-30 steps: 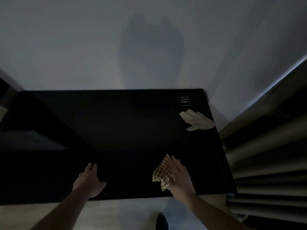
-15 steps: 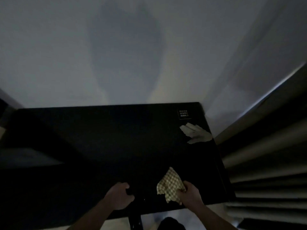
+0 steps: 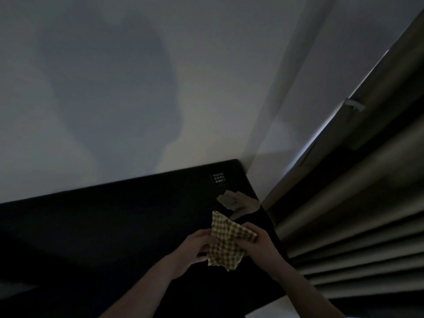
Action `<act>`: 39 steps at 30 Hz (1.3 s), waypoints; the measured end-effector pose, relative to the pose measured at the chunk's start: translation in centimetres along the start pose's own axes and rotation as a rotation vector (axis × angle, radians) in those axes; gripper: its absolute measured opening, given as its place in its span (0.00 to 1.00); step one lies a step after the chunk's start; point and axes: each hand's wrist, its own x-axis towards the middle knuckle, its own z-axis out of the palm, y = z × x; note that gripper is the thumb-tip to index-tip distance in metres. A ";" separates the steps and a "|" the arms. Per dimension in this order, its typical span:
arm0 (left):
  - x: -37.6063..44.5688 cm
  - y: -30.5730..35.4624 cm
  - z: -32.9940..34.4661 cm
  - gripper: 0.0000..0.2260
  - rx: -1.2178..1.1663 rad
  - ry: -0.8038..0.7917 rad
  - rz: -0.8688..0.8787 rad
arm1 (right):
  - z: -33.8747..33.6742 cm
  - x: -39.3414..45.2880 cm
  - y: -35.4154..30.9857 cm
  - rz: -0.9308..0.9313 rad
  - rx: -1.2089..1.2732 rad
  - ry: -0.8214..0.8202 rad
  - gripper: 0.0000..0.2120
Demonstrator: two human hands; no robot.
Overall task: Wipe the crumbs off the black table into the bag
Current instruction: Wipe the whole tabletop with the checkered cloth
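The black table (image 3: pixel 114 230) fills the lower part of the dim head view. Both hands hold a yellow checked cloth (image 3: pixel 226 242) above the table's right side: my left hand (image 3: pixel 195 249) grips its left edge and my right hand (image 3: pixel 261 245) its right edge. Just beyond the cloth, near the table's far right corner, lies a pale crumpled bag (image 3: pixel 238 201). Crumbs cannot be made out in the darkness.
A white wall (image 3: pixel 137 88) rises right behind the table. Dark pleated curtains (image 3: pixel 355 214) hang close along the table's right edge. A small white-lettered label (image 3: pixel 218 177) sits at the far right corner. Pale floor (image 3: pixel 275 306) shows at the table's near edge.
The cloth has been lifted off the table. My left hand came across from the left and took hold of it with the right. The camera has tilted up and swung right.
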 end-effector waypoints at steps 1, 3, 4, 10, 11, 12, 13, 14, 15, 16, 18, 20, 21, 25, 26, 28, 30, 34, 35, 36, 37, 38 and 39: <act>0.4 0.8 0.3 0.16 -0.046 -0.008 -0.002 | -0.7 0.7 -0.3 0.002 0.042 -0.001 0.05; 1.5 2.1 0.7 0.16 -0.085 0.006 0.021 | -2.1 2.4 -1.0 0.030 0.114 0.011 0.09; 2.1 2.6 1.0 0.16 -0.091 0.019 0.041 | -2.8 3.3 -1.0 0.051 0.137 0.019 0.11; 8.0 5.5 2.2 0.13 -0.072 0.294 0.125 | -6.4 11.4 0.0 0.151 0.092 0.056 0.09; 9.4 6.0 2.3 0.12 -0.041 0.349 0.120 | -6.9 13.1 0.5 0.153 0.068 0.047 0.10; 10.7 6.6 2.5 0.11 -0.010 0.396 0.106 | -7.4 14.9 1.2 0.156 0.040 0.031 0.11; 12.0 7.4 2.6 0.10 0.020 0.433 0.089 | -7.8 16.7 1.9 0.156 0.016 0.004 0.12; 13.3 8.1 2.6 0.09 0.059 0.463 0.076 | -8.2 18.4 2.3 0.167 -0.008 -0.024 0.12; 14.7 8.9 2.5 0.07 0.112 0.486 0.069 | -8.7 20.2 2.6 0.178 -0.026 -0.054 0.12; 15.9 9.7 2.5 0.05 0.168 0.503 0.070 | -9.1 22.0 2.9 0.190 -0.047 -0.078 0.11; 18.4 11.4 2.1 0.03 0.254 0.539 0.074 | -10.0 25.8 3.0 0.196 -0.085 -0.076 0.11; 20.6 13.4 1.7 0.03 0.301 0.597 0.091 | -10.8 29.4 3.0 0.164 -0.129 -0.038 0.13; 21.7 14.5 1.4 0.04 0.305 0.621 0.108 | -11.0 31.0 2.7 0.142 -0.134 -0.022 0.14; 25.1 18.0 0.2 0.13 0.357 0.674 0.149 | -11.7 36.5 1.5 0.070 -0.137 0.023 0.20; 25.7 18.4 -0.1 0.18 0.405 0.679 0.151 | -11.8 37.5 1.5 0.045 -0.146 0.021 0.22; 26.4 18.8 -0.1 0.29 0.587 0.664 0.156 | -12.0 39.3 2.5 0.003 -0.206 -0.028 0.27; 27.0 18.5 0.0 0.31 0.901 0.553 0.128 | -11.9 39.9 3.9 -0.011 -0.331 -0.108 0.29; 28.2 16.7 0.0 0.31 1.168 0.369 -0.054 | -11.4 37.9 5.9 -0.061 -0.485 -0.207 0.22; 28.2 16.2 0.2 0.31 1.161 0.397 -0.037 | -11.3 37.1 6.7 -0.091 -0.497 -0.200 0.23; 28.0 15.5 0.6 0.31 1.149 0.439 0.003 | -11.2 36.0 7.6 -0.120 -0.519 -0.183 0.24; 27.5 14.7 1.3 0.31 1.145 0.476 0.052 | -11.1 34.8 8.7 -0.146 -0.555 -0.150 0.26; 26.7 13.6 2.0 0.30 1.152 0.494 0.100 | -10.9 33.3 10.0 -0.177 -0.602 -0.112 0.27; 25.9 12.4 2.9 0.30 1.171 0.493 0.146 | -10.8 31.6 11.3 -0.209 -0.643 -0.083 0.27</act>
